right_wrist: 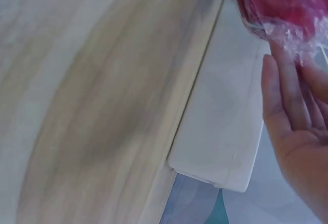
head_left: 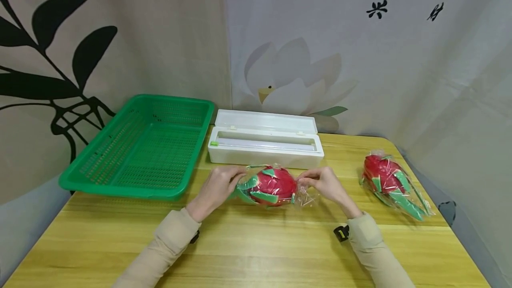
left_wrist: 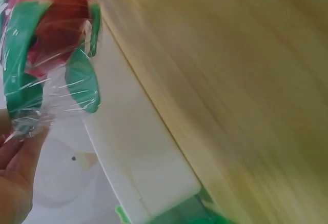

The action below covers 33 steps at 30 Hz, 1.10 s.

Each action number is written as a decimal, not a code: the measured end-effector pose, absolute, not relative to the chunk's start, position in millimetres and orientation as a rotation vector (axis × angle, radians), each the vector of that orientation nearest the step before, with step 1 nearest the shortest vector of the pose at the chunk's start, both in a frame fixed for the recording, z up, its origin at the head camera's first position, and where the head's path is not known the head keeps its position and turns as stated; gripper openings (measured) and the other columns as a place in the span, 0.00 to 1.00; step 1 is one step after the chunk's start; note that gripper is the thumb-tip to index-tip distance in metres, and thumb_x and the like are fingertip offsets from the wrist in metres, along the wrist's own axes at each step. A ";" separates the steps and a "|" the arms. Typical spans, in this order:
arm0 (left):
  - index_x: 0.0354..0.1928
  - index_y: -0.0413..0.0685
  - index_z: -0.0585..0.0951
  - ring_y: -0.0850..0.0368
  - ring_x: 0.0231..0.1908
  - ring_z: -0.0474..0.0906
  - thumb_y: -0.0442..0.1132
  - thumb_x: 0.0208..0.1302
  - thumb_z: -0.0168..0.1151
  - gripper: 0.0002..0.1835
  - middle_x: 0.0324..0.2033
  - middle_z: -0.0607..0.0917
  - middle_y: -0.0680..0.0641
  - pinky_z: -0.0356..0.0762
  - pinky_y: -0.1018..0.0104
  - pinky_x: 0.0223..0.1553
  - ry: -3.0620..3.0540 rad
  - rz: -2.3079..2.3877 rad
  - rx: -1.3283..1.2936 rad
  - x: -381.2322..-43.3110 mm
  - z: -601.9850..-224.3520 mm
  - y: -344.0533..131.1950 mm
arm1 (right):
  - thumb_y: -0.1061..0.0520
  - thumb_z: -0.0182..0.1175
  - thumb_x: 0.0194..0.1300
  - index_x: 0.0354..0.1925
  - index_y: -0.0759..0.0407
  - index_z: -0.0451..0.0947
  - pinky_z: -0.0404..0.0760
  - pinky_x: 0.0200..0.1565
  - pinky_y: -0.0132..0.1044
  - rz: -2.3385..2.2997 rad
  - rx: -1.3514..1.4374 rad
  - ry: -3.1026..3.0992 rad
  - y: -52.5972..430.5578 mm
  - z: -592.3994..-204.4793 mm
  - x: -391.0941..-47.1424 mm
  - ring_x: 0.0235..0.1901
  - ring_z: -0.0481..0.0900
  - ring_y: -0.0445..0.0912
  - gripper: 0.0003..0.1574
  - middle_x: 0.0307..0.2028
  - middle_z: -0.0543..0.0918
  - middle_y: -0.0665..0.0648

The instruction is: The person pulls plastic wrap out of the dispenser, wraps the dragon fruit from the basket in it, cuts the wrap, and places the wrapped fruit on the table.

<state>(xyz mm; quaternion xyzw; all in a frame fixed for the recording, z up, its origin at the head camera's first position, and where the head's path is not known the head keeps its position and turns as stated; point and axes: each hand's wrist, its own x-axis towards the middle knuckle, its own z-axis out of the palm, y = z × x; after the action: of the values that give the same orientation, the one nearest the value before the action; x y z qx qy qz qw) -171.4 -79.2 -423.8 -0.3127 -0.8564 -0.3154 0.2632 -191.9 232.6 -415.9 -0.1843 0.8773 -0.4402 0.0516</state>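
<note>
A red dragon fruit (head_left: 276,186) with green scales, wrapped in clear plastic film, is held between both hands above the wooden table (head_left: 256,252). My left hand (head_left: 218,188) pinches the gathered film at the leafy left end; the left wrist view shows the twisted film (left_wrist: 28,124) between thumb and fingers. At the other end my right hand (head_left: 324,183) pinches the bunched film (right_wrist: 302,44), its remaining fingers loosely extended. Just behind the fruit stands a white cling film box (head_left: 266,157), lid raised, with a roll of film (head_left: 266,144) inside.
A second wrapped dragon fruit (head_left: 394,183) lies near the table's right edge. To the left, a green plastic basket (head_left: 120,191) reaches over the table's back left edge. Printed curtains (head_left: 168,34) hang close behind the table.
</note>
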 end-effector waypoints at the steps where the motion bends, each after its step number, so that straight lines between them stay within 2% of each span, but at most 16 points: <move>1: 0.36 0.37 0.85 0.53 0.33 0.87 0.28 0.56 0.66 0.05 0.33 0.89 0.42 0.84 0.68 0.33 -2.321 -0.840 -0.845 -171.0 -424.9 -79.8 | 0.61 0.60 0.64 0.39 0.68 0.84 0.84 0.36 0.39 -1.355 -0.551 2.639 234.1 -415.4 -192.1 0.28 0.81 0.34 0.11 0.35 0.87 0.65; 3: 0.39 0.36 0.85 0.50 0.38 0.87 0.29 0.58 0.65 0.08 0.37 0.88 0.40 0.84 0.65 0.36 -2.340 -0.818 -0.845 -170.0 -427.8 -81.2 | 0.60 0.57 0.67 0.44 0.71 0.82 0.84 0.40 0.37 -1.391 -0.552 2.567 237.5 -414.1 -191.9 0.32 0.83 0.35 0.15 0.39 0.86 0.68; 6: 0.43 0.33 0.84 0.48 0.39 0.86 0.29 0.60 0.62 0.10 0.41 0.87 0.36 0.84 0.63 0.37 -2.381 -0.784 -0.839 -166.9 -430.3 -83.1 | 0.56 0.51 0.71 0.51 0.70 0.78 0.82 0.47 0.33 -1.415 -0.607 2.451 243.3 -411.9 -190.8 0.40 0.84 0.37 0.20 0.48 0.83 0.69; 8: 0.44 0.32 0.83 0.49 0.33 0.87 0.30 0.62 0.61 0.10 0.43 0.86 0.34 0.84 0.67 0.34 -2.413 -0.762 -0.834 -165.0 -431.3 -83.8 | 0.54 0.51 0.71 0.55 0.68 0.76 0.80 0.50 0.31 -1.388 -0.694 2.400 247.0 -410.7 -189.8 0.48 0.83 0.41 0.22 0.54 0.80 0.68; 11: 0.45 0.32 0.83 0.53 0.18 0.81 0.34 0.66 0.58 0.12 0.46 0.84 0.31 0.80 0.71 0.22 -2.485 -0.761 -0.817 -162.7 -430.7 -83.8 | 0.54 0.54 0.70 0.61 0.65 0.71 0.79 0.51 0.30 -1.335 -0.816 2.332 250.6 -409.3 -188.9 0.55 0.79 0.47 0.26 0.58 0.76 0.67; 12: 0.46 0.32 0.82 0.52 0.18 0.81 0.36 0.67 0.57 0.14 0.47 0.83 0.31 0.80 0.70 0.23 -2.515 -0.757 -0.809 -161.6 -429.9 -83.7 | 0.54 0.56 0.68 0.62 0.64 0.70 0.78 0.51 0.30 -1.315 -0.835 2.329 250.7 -408.8 -188.5 0.56 0.78 0.47 0.27 0.59 0.76 0.67; 14: 0.50 0.32 0.81 0.50 0.23 0.83 0.44 0.69 0.54 0.20 0.51 0.81 0.31 0.83 0.65 0.29 -2.599 -0.757 -0.788 -159.4 -429.0 -83.9 | 0.55 0.59 0.66 0.62 0.64 0.70 0.80 0.49 0.30 -1.304 -0.859 2.328 248.4 -407.9 -188.3 0.54 0.79 0.48 0.29 0.58 0.77 0.67; 16: 0.56 0.33 0.76 0.44 0.39 0.85 0.51 0.69 0.53 0.27 0.56 0.78 0.32 0.84 0.56 0.42 -2.684 -0.768 -0.771 -156.8 -427.9 -84.3 | 0.55 0.61 0.64 0.59 0.64 0.74 0.81 0.47 0.30 -1.310 -0.846 2.381 243.3 -406.9 -188.1 0.50 0.81 0.44 0.27 0.55 0.80 0.66; 18: 0.61 0.34 0.71 0.39 0.55 0.78 0.58 0.66 0.54 0.35 0.60 0.75 0.33 0.78 0.50 0.54 -2.748 -0.785 -0.757 -154.0 -427.4 -84.3 | 0.56 0.63 0.62 0.52 0.65 0.79 0.83 0.43 0.31 -1.311 -0.827 2.480 237.1 -406.5 -188.0 0.43 0.83 0.39 0.22 0.49 0.83 0.65; 20: 0.66 0.36 0.67 0.37 0.61 0.72 0.62 0.61 0.57 0.41 0.64 0.71 0.35 0.75 0.48 0.57 -2.787 -0.809 -0.757 -152.2 -427.9 -83.3 | 0.59 0.64 0.60 0.45 0.66 0.83 0.84 0.38 0.33 -1.320 -0.817 2.582 231.5 -407.2 -188.3 0.37 0.83 0.35 0.15 0.43 0.86 0.65; 23: 0.69 0.41 0.61 0.36 0.63 0.69 0.64 0.54 0.63 0.48 0.66 0.68 0.35 0.74 0.45 0.57 -2.785 -0.835 -0.794 -150.2 -429.1 -80.1 | 0.63 0.65 0.58 0.38 0.66 0.85 0.84 0.32 0.34 -1.329 -0.816 2.723 224.9 -408.8 -187.9 0.31 0.83 0.34 0.09 0.37 0.87 0.64; 27: 0.71 0.47 0.58 0.33 0.66 0.64 0.62 0.50 0.69 0.51 0.67 0.64 0.31 0.72 0.41 0.57 -2.764 -0.850 -0.861 -148.7 -431.5 -74.4 | 0.68 0.65 0.55 0.38 0.68 0.83 0.83 0.29 0.30 -1.319 -0.941 2.899 220.3 -413.4 -188.3 0.27 0.86 0.42 0.09 0.31 0.88 0.64; 33: 0.71 0.45 0.58 0.28 0.67 0.59 0.57 0.49 0.71 0.51 0.67 0.60 0.24 0.71 0.38 0.56 -2.776 -0.837 -0.890 -149.1 -434.7 -68.2 | 0.73 0.62 0.55 0.34 0.68 0.84 0.81 0.27 0.28 -1.115 -1.114 3.120 217.2 -416.8 -188.0 0.28 0.86 0.48 0.08 0.31 0.88 0.63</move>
<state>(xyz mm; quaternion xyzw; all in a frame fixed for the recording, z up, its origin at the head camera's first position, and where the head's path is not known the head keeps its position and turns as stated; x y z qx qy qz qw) -149.1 -68.2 -434.7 -0.2929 -0.9139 -0.2757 0.0545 -188.0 217.2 -416.8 -0.3136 0.8786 -0.3142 -0.1758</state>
